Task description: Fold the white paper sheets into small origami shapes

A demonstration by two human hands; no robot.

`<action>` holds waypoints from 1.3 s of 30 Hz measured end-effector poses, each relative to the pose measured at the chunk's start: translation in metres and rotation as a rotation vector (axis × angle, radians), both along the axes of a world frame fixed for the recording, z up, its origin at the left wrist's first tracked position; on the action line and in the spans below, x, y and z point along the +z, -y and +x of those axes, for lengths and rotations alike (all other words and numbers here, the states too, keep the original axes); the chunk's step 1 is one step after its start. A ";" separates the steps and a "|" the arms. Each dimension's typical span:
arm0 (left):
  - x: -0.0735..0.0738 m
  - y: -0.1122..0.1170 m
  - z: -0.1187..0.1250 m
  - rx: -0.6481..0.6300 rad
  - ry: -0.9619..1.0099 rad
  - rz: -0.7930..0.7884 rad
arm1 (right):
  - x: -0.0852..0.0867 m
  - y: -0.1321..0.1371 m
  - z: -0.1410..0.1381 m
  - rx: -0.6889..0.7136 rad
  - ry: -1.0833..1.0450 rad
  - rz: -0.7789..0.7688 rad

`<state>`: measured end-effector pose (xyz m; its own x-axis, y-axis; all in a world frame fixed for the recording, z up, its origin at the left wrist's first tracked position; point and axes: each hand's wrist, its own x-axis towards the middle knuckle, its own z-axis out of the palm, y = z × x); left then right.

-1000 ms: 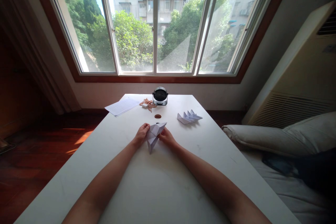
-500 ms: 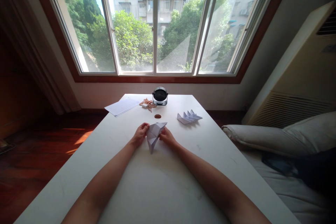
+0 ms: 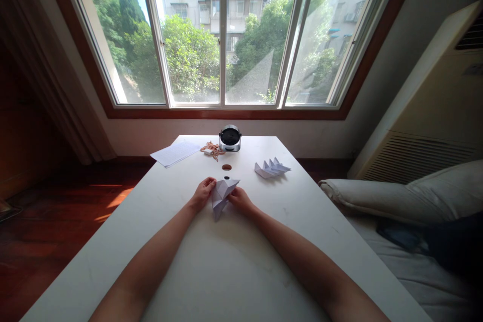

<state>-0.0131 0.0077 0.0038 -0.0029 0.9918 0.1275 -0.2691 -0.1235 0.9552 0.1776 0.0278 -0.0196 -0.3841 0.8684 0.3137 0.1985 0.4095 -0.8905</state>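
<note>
Both hands grip a folded white paper piece (image 3: 221, 194) over the middle of the white table (image 3: 226, 261). My left hand (image 3: 203, 193) pinches its left side, fingers closed on the fold. On the right, my right hand (image 3: 239, 198) holds the other edge. The paper's pointed tip hangs down toward the tabletop, and a flap points up to the right. Just behind the flap a small dark object (image 3: 227, 178) shows on the table.
Further back lie a stack of folded white paper shapes (image 3: 271, 168), a brown disc (image 3: 226, 166), a small round fan (image 3: 230, 138), a tangle of tan cord (image 3: 212, 149) and a printed sheet (image 3: 175, 152). A bed with a pillow (image 3: 396, 196) borders the table's right edge.
The two hands have drawn slightly closer and pressed the paper narrower. The upper flap has dropped a little, which uncovers the small dark object behind it.
</note>
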 end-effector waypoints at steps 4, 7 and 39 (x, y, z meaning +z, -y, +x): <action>0.001 0.001 0.000 -0.031 0.002 -0.014 | 0.002 0.001 0.002 -0.055 -0.002 0.026; 0.003 0.003 0.000 -0.055 0.006 -0.028 | 0.003 0.002 0.003 -0.064 -0.011 0.012; 0.011 0.007 0.001 -0.080 -0.109 -0.046 | 0.023 0.014 0.006 -0.071 -0.111 0.053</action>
<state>-0.0117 0.0004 0.0153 0.0882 0.9931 0.0772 -0.1703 -0.0613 0.9835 0.1838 0.0136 0.0031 -0.2829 0.8732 0.3968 0.1302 0.4448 -0.8861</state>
